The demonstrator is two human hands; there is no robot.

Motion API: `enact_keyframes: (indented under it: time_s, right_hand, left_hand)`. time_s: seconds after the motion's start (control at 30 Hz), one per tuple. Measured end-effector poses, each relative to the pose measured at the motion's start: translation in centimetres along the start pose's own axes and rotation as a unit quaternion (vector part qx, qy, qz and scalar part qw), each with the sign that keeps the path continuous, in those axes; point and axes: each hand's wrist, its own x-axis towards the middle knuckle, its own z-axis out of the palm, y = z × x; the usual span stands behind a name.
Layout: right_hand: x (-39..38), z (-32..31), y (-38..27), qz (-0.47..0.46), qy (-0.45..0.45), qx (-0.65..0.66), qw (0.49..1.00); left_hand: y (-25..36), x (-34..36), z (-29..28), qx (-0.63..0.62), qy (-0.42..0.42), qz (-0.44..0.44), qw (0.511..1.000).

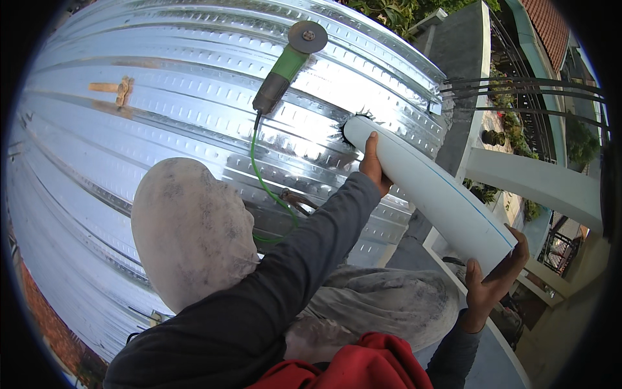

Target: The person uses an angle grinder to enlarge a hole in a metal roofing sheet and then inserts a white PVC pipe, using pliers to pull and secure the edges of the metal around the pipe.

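Note:
A thick white plastic pipe (435,188) with a thin blue line along it lies tilted between my hands. Its far end sits at a jagged-edged hole (345,128) cut in the shiny ribbed metal sheet (214,123); how deep it reaches is hidden. My left hand (376,167) grips the pipe near that hole, thumb on top and the fingers mostly out of sight beneath. Around the pipe's near end, at the right, curls my right hand (491,280), its thumb and fingers on opposite sides of the rim.
On the sheet beyond the hole rests a green and black angle grinder (282,72), its green cord (258,170) trailing toward my knee. Pliers-like tool (299,200) lies by the cord. Farther left is a brown hammer-like object (118,89). Steel rods (525,84) and a concrete beam (534,185) lie right.

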Motion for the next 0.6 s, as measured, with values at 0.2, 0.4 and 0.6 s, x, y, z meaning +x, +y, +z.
enact_keyframes:
  time_s: [0.2, 0.4, 0.6]
  right_hand:
    - [5.7, 4.8, -7.5, -0.228, -0.179, -0.083, 0.953]
    - [12.7, 8.8, -3.2, -0.206, -0.102, -0.032, 0.973]
    - [17.4, 11.6, -2.0, -0.148, -0.106, -0.034, 0.983]
  left_hand:
    - [2.7, 0.4, -3.2, -0.039, -0.019, 0.007, 0.999]
    - [4.6, -4.6, -2.2, 0.621, 0.073, 0.367, 0.689]
    - [10.8, -6.8, 15.2, 0.757, -0.294, 0.338, 0.476]
